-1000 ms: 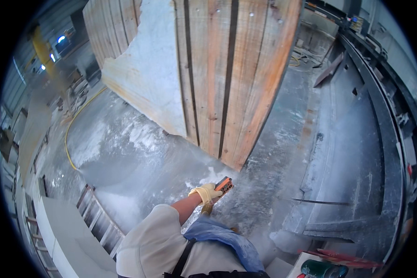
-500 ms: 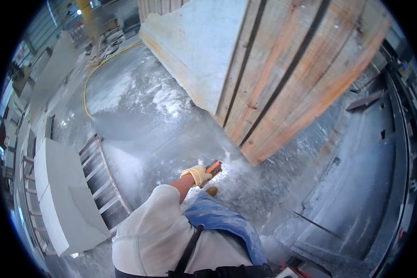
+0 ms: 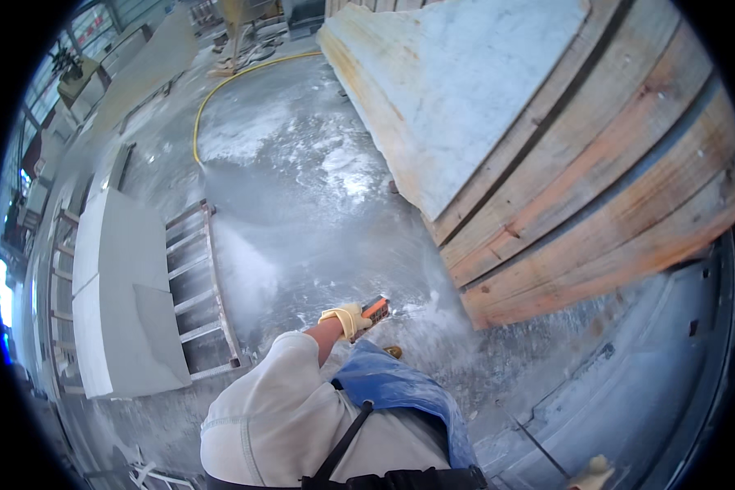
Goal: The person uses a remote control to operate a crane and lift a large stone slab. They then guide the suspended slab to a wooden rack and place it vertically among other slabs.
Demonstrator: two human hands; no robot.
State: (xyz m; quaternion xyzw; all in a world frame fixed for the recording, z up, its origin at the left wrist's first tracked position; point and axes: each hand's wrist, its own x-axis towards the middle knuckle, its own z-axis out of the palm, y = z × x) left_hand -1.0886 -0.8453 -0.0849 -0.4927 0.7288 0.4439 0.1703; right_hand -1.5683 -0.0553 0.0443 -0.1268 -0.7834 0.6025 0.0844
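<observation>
Just below mid-frame, the gloved left hand [image 3: 347,321] grips an orange-and-black handheld device [image 3: 375,309]. At lower right, the gloved right hand [image 3: 594,474] shows partly; whether it's closed, I cannot tell.

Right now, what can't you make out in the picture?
In the head view:
Right hand: mostly cut off by lower edge; grip unclear.
Orange handheld device: partly covered by the left hand.
Brown shoe: mostly hidden by the blue apron.
Yellow hose: near end blurred.

Left arm [image 3: 327,335] extended, gloved left fingers [image 3: 358,318] curled; right fingers [image 3: 596,471] low, aside
</observation>
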